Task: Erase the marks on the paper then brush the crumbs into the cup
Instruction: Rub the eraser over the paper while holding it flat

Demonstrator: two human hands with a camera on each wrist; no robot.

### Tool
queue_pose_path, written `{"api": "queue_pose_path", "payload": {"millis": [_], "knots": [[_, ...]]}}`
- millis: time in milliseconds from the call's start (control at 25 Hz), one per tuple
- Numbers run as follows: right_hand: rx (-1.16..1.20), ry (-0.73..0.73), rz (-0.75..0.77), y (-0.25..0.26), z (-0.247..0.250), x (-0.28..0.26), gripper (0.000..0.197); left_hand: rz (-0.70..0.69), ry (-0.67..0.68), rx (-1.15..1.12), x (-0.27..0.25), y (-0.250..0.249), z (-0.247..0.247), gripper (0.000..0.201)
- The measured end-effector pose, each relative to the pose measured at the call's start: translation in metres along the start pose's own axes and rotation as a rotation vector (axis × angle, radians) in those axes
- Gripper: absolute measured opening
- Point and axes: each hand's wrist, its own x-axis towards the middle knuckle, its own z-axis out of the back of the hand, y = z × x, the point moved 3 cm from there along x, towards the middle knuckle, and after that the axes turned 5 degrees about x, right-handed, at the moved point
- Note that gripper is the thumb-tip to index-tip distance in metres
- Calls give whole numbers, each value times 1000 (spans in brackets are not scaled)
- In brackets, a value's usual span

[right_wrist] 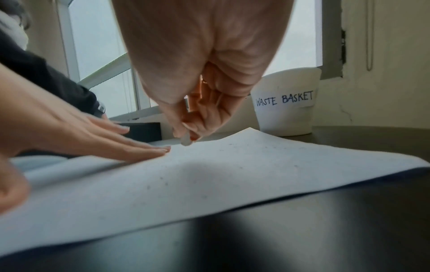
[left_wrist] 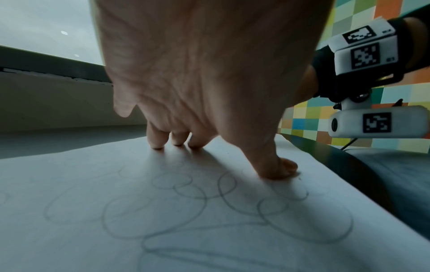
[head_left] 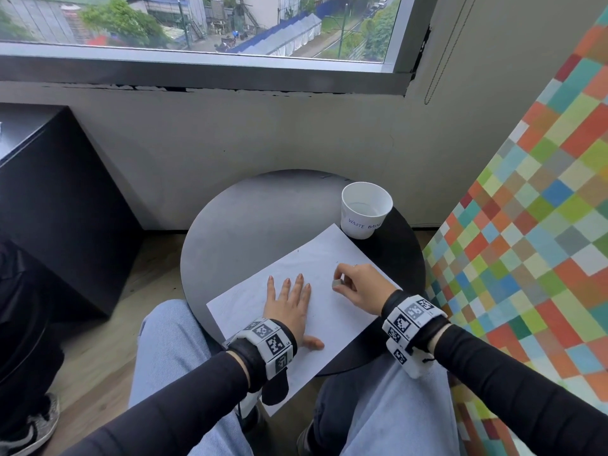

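Note:
A white sheet of paper (head_left: pixel 316 268) lies askew on the round dark table (head_left: pixel 250 209), its near corner hanging over my lap. My left hand (head_left: pixel 289 301) presses flat on the sheet with straight, spread fingers. Looping pencil marks (left_wrist: pixel 186 206) show on the paper below that palm. My right hand (head_left: pixel 355 284) pinches a small white eraser (head_left: pixel 336 284) at its fingertips, its lower end on or just above the paper (right_wrist: pixel 232 174). Tiny dark crumbs (right_wrist: pixel 163 181) dot the sheet. The white cup (head_left: pixel 366 209) labelled "WASTE BASKET" stands upright at the paper's far corner.
A colourful checkered panel (head_left: pixel 526 241) rises close on the right. A wall with a window (head_left: pixel 197 24) lies beyond the table. A black cabinet (head_left: pixel 56 199) stands at left, and someone's shoe (head_left: pixel 29 429) is on the floor.

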Motion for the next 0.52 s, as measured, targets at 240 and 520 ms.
{"api": "queue_pose_path", "payload": {"millis": [240, 520], "knots": [[90, 50, 16, 13, -20, -4, 14, -26, -1, 9, 1, 0, -1, 111], [81, 77, -8, 13, -20, 3, 14, -23, -2, 21, 2, 0, -2, 113]]}}
